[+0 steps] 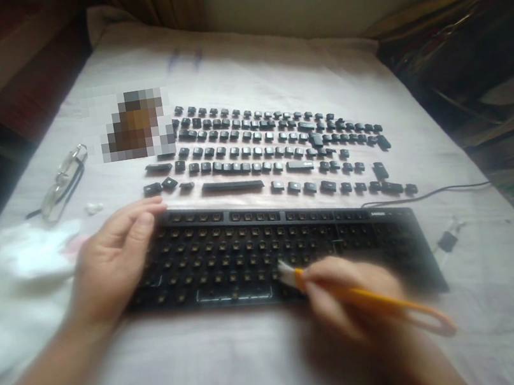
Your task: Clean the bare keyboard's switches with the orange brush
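Note:
A black keyboard [242,256] with its keycaps off lies across the bedsheet, its bare switch posts showing. My left hand [118,252] grips its left end, thumb and fingers at the upper left corner; part of the fingers is hidden. In my right hand [343,289] is a brush [380,303] with an orange looped handle, pinched near its head. The brush's white bristles touch the lower middle of the keyboard. Beyond the keyboard, the loose black keycaps [251,151] lie in rows, with the long space bar [231,186] in the front row.
Eyeglasses [64,176] lie at the left, close to small white bits [94,208] and a crumpled white cloth [8,307]. A blurred-out item [133,124] is at the back left. The cable [431,193] runs off right, above a small black-and-clear object [448,241].

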Motion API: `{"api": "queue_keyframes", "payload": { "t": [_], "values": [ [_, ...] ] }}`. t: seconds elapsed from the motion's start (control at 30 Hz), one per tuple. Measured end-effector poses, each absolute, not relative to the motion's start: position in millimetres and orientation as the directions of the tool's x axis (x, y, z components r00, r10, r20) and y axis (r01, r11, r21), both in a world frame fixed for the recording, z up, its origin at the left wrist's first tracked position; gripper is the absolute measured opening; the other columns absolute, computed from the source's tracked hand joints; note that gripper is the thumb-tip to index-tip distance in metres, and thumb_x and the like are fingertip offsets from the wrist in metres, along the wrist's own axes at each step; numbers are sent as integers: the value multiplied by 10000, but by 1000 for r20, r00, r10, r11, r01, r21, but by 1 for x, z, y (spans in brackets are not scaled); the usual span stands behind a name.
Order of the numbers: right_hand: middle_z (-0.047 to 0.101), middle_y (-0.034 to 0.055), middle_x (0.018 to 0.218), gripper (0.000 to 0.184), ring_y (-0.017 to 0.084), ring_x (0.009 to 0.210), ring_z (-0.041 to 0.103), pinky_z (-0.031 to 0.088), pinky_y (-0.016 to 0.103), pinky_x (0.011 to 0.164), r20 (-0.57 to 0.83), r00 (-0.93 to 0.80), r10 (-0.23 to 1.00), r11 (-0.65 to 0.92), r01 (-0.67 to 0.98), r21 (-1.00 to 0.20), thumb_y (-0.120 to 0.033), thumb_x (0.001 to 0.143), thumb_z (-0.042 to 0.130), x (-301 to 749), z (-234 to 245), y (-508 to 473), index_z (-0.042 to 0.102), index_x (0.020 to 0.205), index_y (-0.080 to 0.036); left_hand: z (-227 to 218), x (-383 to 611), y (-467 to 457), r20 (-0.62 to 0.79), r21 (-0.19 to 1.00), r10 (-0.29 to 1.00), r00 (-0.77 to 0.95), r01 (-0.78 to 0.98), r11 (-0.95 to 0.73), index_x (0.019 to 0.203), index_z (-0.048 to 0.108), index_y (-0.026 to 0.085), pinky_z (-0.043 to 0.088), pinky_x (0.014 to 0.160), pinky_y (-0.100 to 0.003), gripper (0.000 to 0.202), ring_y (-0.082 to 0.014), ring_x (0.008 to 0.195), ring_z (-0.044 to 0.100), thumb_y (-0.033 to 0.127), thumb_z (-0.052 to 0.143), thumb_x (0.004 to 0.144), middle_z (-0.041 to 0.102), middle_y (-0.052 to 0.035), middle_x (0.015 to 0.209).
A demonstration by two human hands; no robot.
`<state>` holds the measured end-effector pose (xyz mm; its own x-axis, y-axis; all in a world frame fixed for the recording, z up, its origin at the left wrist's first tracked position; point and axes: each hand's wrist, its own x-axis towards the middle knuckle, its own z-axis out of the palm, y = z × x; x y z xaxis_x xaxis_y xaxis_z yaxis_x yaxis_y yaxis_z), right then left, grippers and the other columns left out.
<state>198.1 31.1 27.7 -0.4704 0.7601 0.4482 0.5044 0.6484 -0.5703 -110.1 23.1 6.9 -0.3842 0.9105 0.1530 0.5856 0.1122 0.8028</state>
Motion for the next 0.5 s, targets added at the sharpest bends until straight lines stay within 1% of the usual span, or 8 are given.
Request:
{"api": "queue_keyframes", "payload": {
  "t": [0.13,0.2,0.27,0.4,0.5],
  "values": [
    [737,-20,649,107,123,495,687,551,188,529,386,-465,797,596,502,-626,-215,955,621,203,22,28,644,852,-235,7,-110,23,151,806,912,-382,581,110,1082,769,287,401,1199,-406,363,-222,1236,657,555,566,945,745,-4,1256],
    [749,-15,657,138,122,506,696,551,183,535,376,-476,795,595,489,-638,-264,974,637,203,23,28,662,843,-229,7,-109,23,151,804,912,-382,584,111,1079,770,286,401,1198,-400,358,-219,1239,656,551,569,945,744,-3,1260],
    [744,-13,633,214,118,492,690,540,178,519,373,-509,776,615,479,-626,-308,1000,622,201,25,29,677,814,-218,7,-109,24,155,802,910,-385,586,112,1075,770,291,404,1195,-388,356,-214,1240,654,555,570,944,745,3,1257],
    [707,-25,576,372,82,450,650,505,165,509,466,-530,708,701,449,-555,-366,1061,538,196,29,28,661,755,-192,6,-109,23,157,799,909,-386,590,113,1080,769,308,419,1179,-367,356,-199,1222,662,565,564,943,750,20,1240],
    [685,-34,566,378,67,441,623,472,181,511,509,-536,673,736,425,-527,-370,1069,529,192,28,26,665,772,-181,5,-110,23,169,791,909,-381,602,105,1066,771,310,412,1184,-365,351,-193,1217,666,563,560,943,754,26,1230]
  ]
}}
